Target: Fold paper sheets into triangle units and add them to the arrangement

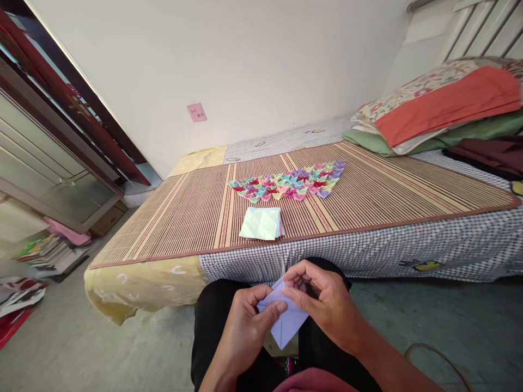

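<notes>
A lavender sheet of origami paper (287,325), folded into a diamond with crease lines, is held above my lap. My left hand (251,321) pinches its left side, thumb lying across the front. At the upper right edge my right hand (324,299) grips the same paper between thumb and fingers. Some of the paper's top corner is hidden by my fingers. On the bed mat in front lies a stack of square paper (261,224), pale green on top with coloured edges showing. Behind it, small folded paper boats (286,182) in many colours stand in close rows.
A striped woven mat (183,207) covers the bed, over checked and yellow sheets. Folded bedding (449,109) is piled at the right. Pink paper (196,112) sticks to the wall. At left are a glass-panelled cabinet (49,163) and stacked books (47,253). A cable (439,351) lies on the floor.
</notes>
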`<move>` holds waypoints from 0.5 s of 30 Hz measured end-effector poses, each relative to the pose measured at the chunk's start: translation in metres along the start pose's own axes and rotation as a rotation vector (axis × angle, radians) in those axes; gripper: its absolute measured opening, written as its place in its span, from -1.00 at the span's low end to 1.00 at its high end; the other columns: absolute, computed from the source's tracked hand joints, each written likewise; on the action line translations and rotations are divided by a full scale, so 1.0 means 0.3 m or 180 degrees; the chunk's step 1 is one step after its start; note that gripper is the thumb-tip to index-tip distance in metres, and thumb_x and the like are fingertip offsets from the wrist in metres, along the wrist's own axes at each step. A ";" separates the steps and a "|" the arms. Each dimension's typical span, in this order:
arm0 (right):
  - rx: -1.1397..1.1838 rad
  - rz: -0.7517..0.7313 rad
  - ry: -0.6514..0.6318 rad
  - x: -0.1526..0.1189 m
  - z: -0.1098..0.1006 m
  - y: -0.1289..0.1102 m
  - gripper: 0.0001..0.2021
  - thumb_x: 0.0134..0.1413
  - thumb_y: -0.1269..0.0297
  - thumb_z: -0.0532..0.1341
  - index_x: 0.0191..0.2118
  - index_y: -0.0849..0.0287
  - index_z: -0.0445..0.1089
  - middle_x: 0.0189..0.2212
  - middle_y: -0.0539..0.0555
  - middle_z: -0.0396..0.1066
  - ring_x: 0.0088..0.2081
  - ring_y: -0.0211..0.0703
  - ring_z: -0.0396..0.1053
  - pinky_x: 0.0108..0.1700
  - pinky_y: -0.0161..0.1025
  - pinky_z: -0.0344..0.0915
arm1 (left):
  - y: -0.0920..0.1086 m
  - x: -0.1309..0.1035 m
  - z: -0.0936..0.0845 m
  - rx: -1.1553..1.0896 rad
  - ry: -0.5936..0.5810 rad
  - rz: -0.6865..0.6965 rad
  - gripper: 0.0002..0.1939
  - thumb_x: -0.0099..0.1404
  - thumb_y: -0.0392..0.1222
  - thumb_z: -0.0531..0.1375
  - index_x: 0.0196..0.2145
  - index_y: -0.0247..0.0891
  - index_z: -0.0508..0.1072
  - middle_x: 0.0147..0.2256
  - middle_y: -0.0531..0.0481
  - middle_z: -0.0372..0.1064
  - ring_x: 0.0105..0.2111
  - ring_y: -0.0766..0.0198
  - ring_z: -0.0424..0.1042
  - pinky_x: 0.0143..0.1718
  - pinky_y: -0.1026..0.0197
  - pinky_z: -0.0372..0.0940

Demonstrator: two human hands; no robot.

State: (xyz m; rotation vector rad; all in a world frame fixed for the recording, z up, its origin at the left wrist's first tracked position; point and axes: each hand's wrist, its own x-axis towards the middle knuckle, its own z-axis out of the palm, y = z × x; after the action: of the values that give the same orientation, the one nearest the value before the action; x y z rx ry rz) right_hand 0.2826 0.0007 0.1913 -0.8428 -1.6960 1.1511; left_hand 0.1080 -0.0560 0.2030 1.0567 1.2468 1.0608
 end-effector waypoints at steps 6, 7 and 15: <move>-0.0102 0.0015 -0.0290 0.000 -0.011 -0.010 -0.86 0.21 0.27 0.32 -0.39 0.15 0.47 -0.55 -0.08 0.32 -0.49 -0.27 0.23 -0.43 -0.31 0.22 | 0.001 0.006 -0.003 -0.0126 0.0006 -0.0029 -0.54 0.14 0.13 0.46 -0.52 -0.33 0.48 -0.58 0.09 0.20 -0.56 0.39 0.08 -0.53 0.31 -0.01; -0.0124 -0.0003 -0.0298 0.000 -0.010 -0.012 -0.84 0.22 0.28 0.30 -0.40 0.15 0.46 -0.55 -0.08 0.31 -0.49 -0.28 0.21 -0.43 -0.31 0.20 | 0.002 0.006 -0.003 -0.0127 0.0000 -0.0019 -0.54 0.14 0.13 0.46 -0.52 -0.33 0.47 -0.59 0.10 0.19 -0.56 0.40 0.06 -0.54 0.31 -0.02; -0.0037 0.0223 -0.0335 -0.003 0.003 -0.013 -0.73 0.29 0.19 0.22 -0.45 0.15 0.33 -0.56 -0.10 0.20 -0.50 -0.27 0.14 -0.45 -0.30 0.11 | -0.012 0.003 -0.003 -0.0003 -0.0046 0.0055 -0.56 0.21 0.12 0.42 -0.49 -0.33 0.47 -0.55 0.07 0.21 -0.53 0.37 0.10 -0.51 0.30 0.02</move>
State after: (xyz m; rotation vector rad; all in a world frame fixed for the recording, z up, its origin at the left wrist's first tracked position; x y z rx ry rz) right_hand 0.2819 -0.0016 0.1945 -0.8683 -1.7723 1.2533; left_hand 0.1071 -0.0557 0.1994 1.0743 1.2276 1.0652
